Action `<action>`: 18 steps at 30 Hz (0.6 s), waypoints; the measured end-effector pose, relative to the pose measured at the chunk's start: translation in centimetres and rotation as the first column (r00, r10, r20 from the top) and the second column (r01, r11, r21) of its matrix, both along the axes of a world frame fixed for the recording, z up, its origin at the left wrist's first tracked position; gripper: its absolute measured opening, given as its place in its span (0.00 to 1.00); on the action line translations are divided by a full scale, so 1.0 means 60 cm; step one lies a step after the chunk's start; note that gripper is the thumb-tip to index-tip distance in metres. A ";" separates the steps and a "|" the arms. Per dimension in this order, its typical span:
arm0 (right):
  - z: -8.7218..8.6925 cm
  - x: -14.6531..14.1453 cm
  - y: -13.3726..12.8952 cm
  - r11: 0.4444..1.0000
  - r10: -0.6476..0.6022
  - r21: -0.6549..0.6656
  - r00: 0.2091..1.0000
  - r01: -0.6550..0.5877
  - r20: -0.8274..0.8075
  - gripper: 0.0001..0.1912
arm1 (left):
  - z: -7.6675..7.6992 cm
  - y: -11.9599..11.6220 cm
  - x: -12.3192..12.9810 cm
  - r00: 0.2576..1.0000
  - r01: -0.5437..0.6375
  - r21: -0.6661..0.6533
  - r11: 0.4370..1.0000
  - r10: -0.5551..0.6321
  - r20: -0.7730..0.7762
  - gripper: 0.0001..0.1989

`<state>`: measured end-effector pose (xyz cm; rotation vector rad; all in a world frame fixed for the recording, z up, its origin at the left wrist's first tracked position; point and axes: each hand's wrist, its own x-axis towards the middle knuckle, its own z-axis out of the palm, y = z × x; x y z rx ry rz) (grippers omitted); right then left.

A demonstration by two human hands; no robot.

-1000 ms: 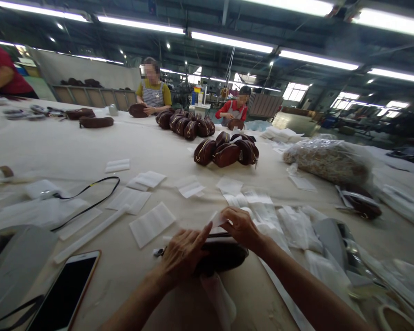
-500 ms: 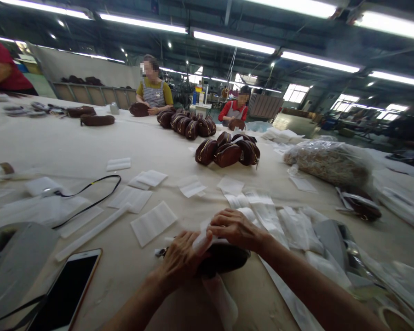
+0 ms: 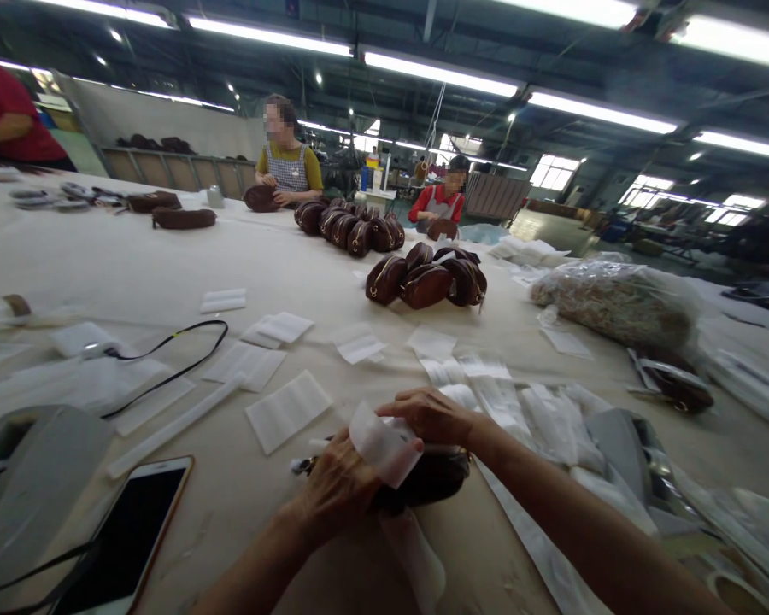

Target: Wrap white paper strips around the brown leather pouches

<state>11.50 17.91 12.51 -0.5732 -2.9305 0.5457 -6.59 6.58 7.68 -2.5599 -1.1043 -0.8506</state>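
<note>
A dark brown bag (image 3: 432, 477) lies on the table close in front of me, its clasp showing at the left end. My left hand (image 3: 343, 478) is closed on the bag's left part. Over the bag, my right hand (image 3: 429, 416) pinches a translucent white sheet (image 3: 384, 448), which spreads between the two hands and covers some of the left fingers. Another white strip (image 3: 416, 555) hangs from below the bag toward me.
Several white sheets (image 3: 288, 410) lie beyond my hands. A phone (image 3: 125, 530) and grey tape dispenser (image 3: 38, 487) are at left, another dispenser (image 3: 628, 461) at right. Brown bags (image 3: 426, 284) stand farther back. Two people (image 3: 288, 166) sit opposite.
The white sheet has opened out and now stands up flatter between my hands. My right hand's fingers have shifted slightly left over it, while the left hand stays at the bag.
</note>
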 end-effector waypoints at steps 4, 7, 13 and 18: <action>-0.015 0.004 0.012 0.981 -0.069 -0.187 0.996 0.058 -0.051 0.18 | -0.002 0.002 0.002 1.000 -0.028 -0.010 1.000 0.028 0.001 0.20; -0.037 0.008 0.028 0.952 -0.106 -0.296 0.992 0.080 -0.073 0.18 | -0.001 0.001 0.002 0.999 -0.045 -0.007 0.999 0.045 0.006 0.20; -0.090 0.015 0.061 0.877 -0.161 -0.468 0.984 0.110 -0.070 0.08 | 0.005 0.003 0.001 0.995 0.003 0.042 0.999 -0.007 0.101 0.17; -0.113 0.033 0.059 0.811 -0.242 -0.570 0.963 0.134 -0.118 0.10 | 0.037 0.014 -0.001 0.969 0.102 -0.016 0.995 -0.096 0.228 0.17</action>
